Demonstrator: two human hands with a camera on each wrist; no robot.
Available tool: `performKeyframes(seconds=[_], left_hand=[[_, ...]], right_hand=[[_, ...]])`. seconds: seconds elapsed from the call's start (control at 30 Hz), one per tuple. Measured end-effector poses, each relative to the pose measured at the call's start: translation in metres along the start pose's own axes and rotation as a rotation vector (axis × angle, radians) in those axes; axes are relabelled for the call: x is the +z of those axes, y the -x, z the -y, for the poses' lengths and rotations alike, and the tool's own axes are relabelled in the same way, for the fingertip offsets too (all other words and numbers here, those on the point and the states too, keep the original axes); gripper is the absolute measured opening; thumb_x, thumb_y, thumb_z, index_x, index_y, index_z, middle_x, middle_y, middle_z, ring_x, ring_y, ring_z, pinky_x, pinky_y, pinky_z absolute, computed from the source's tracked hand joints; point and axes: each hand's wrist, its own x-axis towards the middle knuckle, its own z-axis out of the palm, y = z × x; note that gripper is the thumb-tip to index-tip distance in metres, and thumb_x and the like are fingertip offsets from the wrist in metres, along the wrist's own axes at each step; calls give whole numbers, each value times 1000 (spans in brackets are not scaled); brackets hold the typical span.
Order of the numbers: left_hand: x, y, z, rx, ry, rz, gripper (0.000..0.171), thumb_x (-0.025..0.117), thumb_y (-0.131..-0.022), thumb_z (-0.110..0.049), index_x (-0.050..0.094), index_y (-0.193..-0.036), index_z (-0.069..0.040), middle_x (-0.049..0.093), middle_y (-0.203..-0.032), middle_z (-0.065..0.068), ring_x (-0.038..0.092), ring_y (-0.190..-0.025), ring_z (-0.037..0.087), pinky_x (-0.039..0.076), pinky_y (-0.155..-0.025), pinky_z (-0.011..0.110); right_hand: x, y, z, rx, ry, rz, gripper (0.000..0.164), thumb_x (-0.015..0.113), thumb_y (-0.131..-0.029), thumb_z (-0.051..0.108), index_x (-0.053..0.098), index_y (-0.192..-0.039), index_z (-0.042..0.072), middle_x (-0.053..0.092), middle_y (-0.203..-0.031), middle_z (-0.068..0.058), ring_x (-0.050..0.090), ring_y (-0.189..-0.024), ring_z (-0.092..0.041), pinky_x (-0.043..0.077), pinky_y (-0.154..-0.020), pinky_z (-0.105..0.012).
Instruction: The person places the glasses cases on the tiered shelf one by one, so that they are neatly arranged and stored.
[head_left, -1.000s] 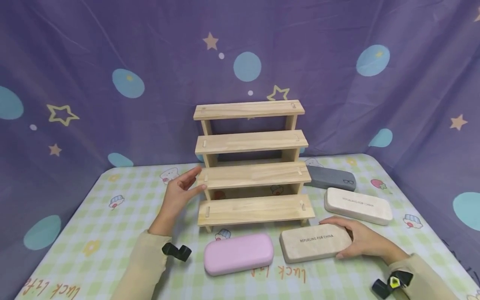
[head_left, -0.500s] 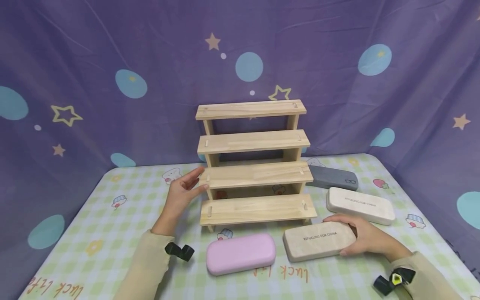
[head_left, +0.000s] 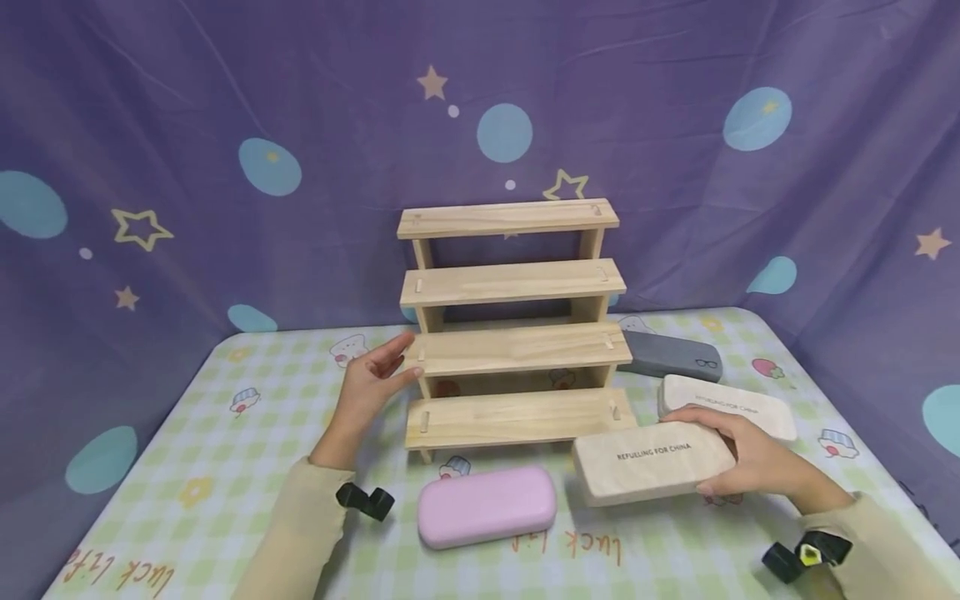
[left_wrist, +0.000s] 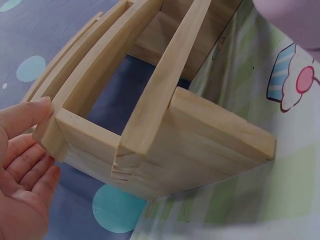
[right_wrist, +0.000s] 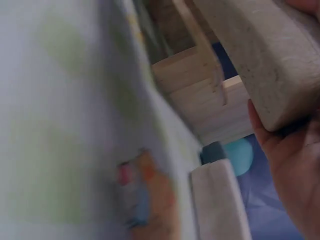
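Note:
My right hand [head_left: 761, 460] grips the right end of a cream glasses case [head_left: 651, 463] lettered "REFUELING FOR CHINA". Its thumb is at the near side and its fingers at the far side, and the case hangs just above the cloth, before the lower right of a wooden tiered stand [head_left: 517, 350]. On the other side, my left hand [head_left: 369, 393] holds the left end of the stand's second board from the bottom. In the left wrist view, the thumb [left_wrist: 30, 116] lies against that board's end, with the other fingers bent beyond it. A pink glasses case [head_left: 487, 507] lies before the stand.
To the right of the stand lie a second cream case [head_left: 697, 390], partly hidden by my right hand, and a grey case [head_left: 667, 357] with a glasses mark. A checked cloth [head_left: 225, 450] covers the table; a purple curtain [head_left: 337, 125] hangs behind.
The right hand has lifted the cream glasses case off the cloth and slightly toward the stand. My left hand keeps its place at the stand. The whole head view has shifted a little.

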Motion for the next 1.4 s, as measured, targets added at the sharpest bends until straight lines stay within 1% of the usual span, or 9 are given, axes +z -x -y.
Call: performKeyframes(seconds=[0.1,0.2,0.37,0.57,0.73,1.0,1.1,1.27,1.4], left_hand=[[1,-1,-1,0,2,0,55,71,-82,-1,51,-132,4,50,-137,15,46,-128,23,39,-106,26],[2,-2,-1,-3,3,-5,54,72,-82,-1,51,-132,3,50,-137,14,46,-128,22,39,-105,24],[2,-5,-1,-4,10,-1,55,71,-82,-2,50,-133,3,50,-138,13,46,-128,20,39,-105,23],[3,-3,-3,-14,17,-5,56,71,-82,-1,49,-134,2,48,-139,13,45,-129,19,39,-105,22],[3,-1,-4,-16,23,17,58,69,-84,0,45,-137,3,44,-142,12,42,-132,19,37,-106,23],[1,0,-4,-32,16,25,59,69,-85,-4,45,-138,1,43,-144,12,40,-133,20,35,-109,31],[0,1,-3,-36,10,19,59,70,-84,-5,45,-138,1,43,-143,13,40,-133,21,36,-108,31],[0,3,-2,-43,7,13,59,70,-84,-4,45,-138,2,44,-142,13,42,-132,23,36,-108,31],[0,3,-2,-36,4,14,59,70,-84,-5,45,-138,2,44,-142,15,42,-132,24,36,-108,32]], right_hand=[[-7,-8,9,25,-8,-14,76,77,-62,-8,47,-131,-4,57,-121,1,60,-84,-10,53,-61,-24],[-14,-18,18,47,22,-19,75,76,-64,-9,46,-132,-3,56,-123,5,60,-86,-9,53,-65,-23],[-25,-38,28,50,74,-33,73,76,-64,-8,48,-131,-1,56,-122,4,57,-86,-9,52,-64,-24],[-35,-68,40,60,156,-104,73,80,-63,-6,51,-130,0,59,-117,12,58,-85,-8,50,-65,-21],[-43,-91,52,61,219,-128,74,80,-63,-5,51,-131,1,59,-115,14,58,-86,-8,50,-66,-19],[-54,-115,72,115,249,-178,71,80,-66,-2,54,-131,7,60,-114,11,56,-86,-10,49,-65,-19],[-60,-127,78,160,251,-196,69,80,-69,-1,53,-132,8,59,-114,11,56,-87,-10,50,-66,-19],[-72,-152,85,223,255,-225,68,79,-71,1,53,-133,9,59,-112,7,58,-87,-11,52,-67,-20],[-82,-174,85,254,214,-245,66,77,-72,1,52,-133,8,58,-113,3,57,-89,-12,51,-69,-20]])
